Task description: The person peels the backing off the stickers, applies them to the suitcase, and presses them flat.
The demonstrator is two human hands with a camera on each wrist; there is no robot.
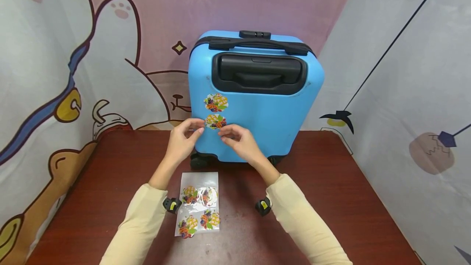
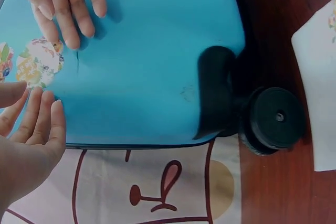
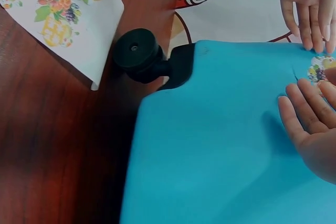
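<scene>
The lower sticker (image 1: 215, 121) is on the case (image 1: 261, 122), near its left edge, just below the upper sticker (image 1: 216, 102). The case stands upright near the table's (image 1: 331, 199) far edge. The lower sticker lies between the left hand (image 1: 185, 136) and the right hand (image 1: 241, 141), almost equally near. Both have relaxed fingers, thumbs apart, and seem to hold nothing. Being round, it has no clear long axis; which way its print points, I cannot tell.

Left hand (image 2: 31, 145) was lower left, right hand (image 2: 71, 3) upper left, fruity sticker (image 2: 39, 62) kinda between, on a blue suitcase (image 2: 144, 66).
</scene>
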